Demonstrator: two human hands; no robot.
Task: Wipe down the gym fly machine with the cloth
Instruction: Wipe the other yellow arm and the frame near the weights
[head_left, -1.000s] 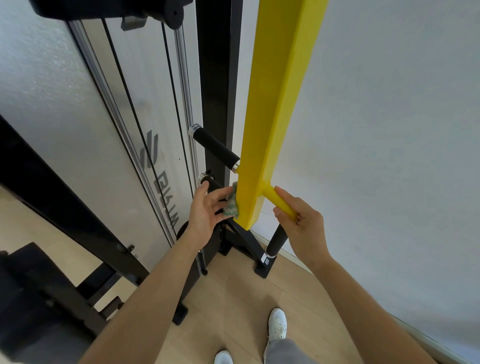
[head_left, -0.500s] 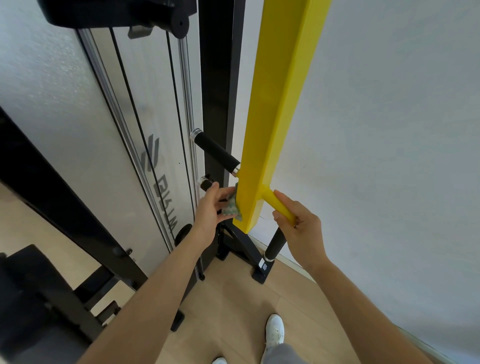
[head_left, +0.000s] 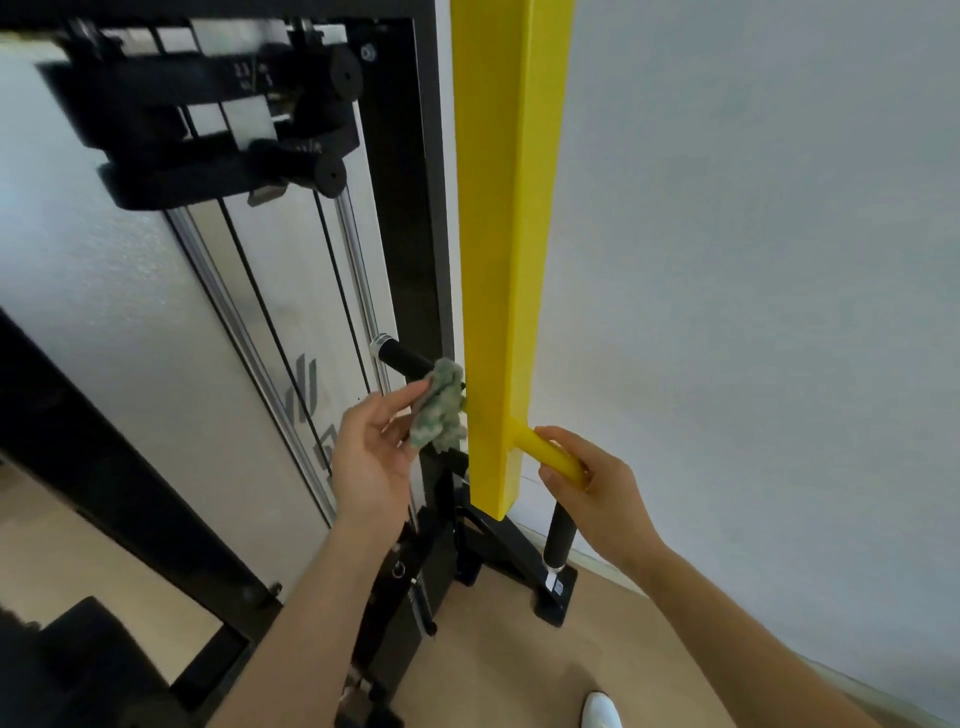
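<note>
Though crumpled, a mottled green cloth (head_left: 439, 409).

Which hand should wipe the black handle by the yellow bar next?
The left hand. It holds the green cloth right at the black handle, on that side of the yellow bar. The right hand grips the yellow peg on the bar's other side and has no cloth.

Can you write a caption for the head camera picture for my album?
Wiping: left hand holds a green cloth by the yellow post; right hand grips its peg.
</note>
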